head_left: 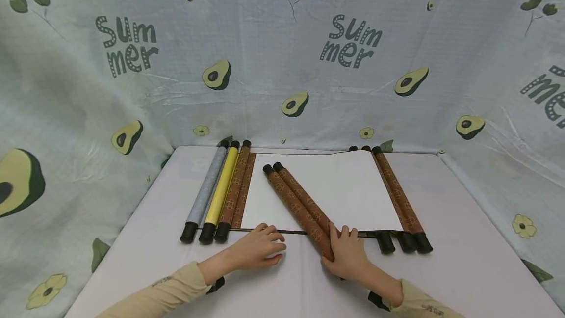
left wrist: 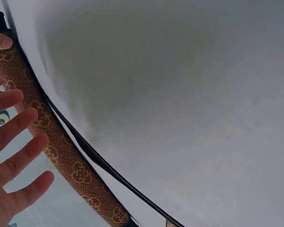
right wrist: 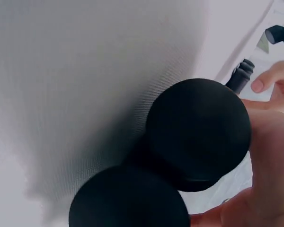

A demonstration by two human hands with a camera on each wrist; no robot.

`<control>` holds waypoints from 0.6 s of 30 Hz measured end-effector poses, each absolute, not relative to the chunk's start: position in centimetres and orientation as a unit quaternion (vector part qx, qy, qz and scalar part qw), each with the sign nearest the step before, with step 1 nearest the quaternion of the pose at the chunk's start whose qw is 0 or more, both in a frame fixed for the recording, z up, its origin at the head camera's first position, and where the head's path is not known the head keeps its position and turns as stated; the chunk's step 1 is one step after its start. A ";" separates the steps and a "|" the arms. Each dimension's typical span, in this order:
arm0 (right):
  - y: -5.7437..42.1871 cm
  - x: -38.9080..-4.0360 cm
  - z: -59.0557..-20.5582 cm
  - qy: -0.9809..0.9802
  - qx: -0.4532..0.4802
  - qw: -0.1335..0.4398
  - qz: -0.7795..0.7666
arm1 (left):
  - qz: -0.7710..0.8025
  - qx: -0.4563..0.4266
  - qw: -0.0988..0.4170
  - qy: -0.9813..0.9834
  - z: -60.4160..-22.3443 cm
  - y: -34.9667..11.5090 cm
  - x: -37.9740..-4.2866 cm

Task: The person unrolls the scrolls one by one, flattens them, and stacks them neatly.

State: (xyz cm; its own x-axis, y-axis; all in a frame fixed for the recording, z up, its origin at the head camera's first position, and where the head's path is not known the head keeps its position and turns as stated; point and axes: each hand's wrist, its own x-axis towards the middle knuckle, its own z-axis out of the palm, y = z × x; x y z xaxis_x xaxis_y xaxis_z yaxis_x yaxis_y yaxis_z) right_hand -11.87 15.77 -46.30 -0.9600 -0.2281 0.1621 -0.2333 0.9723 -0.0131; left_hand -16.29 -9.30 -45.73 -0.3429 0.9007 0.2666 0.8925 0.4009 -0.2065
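Observation:
My right hand (head_left: 348, 254) grips the near end of two brown patterned scroll rollers (head_left: 300, 205) lying side by side, thumb and fingers on opposite sides. The pair slants across a white sheet (head_left: 353, 185), far ends pointing up and left. Two round black end caps (right wrist: 199, 132) fill much of the right wrist view, beside the hand. My left hand (head_left: 260, 248) holds nothing; its fingers are loosely bent near the sheet's front edge. In the left wrist view, its spread fingers overlap a brown patterned roller (left wrist: 80, 172).
Left of the sheet lie a grey roller (head_left: 207, 185), a yellow roller (head_left: 222, 185) and a brown roller (head_left: 234, 185). More brown rollers (head_left: 399, 190) bound its right side, with black caps (head_left: 386, 242) at the front. A printed cloth (head_left: 265, 28) hangs behind the table.

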 end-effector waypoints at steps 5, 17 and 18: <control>16.0 -11.8 -46.0 -0.990 0.129 0.048 0.033 | 0.015 -0.543 0.170 -0.822 -45.8 -9.1 -16.3; 17.2 -13.0 -43.6 -0.982 0.133 -0.061 0.123 | -0.013 -0.536 0.173 -0.826 -45.8 -8.5 -16.4; 17.3 -13.1 -43.4 -0.980 0.137 -0.065 0.133 | -0.021 -0.533 0.168 -0.829 -45.8 -8.4 -16.4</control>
State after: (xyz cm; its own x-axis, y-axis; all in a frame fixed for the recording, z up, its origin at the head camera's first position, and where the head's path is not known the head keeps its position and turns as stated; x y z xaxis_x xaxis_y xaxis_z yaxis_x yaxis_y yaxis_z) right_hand -13.11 17.26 -43.39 -0.9543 -0.2849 -0.0904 -0.2506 0.9274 -0.2776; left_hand -16.43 -8.43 -45.82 -0.3754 0.8763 0.3021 0.8907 0.4313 -0.1441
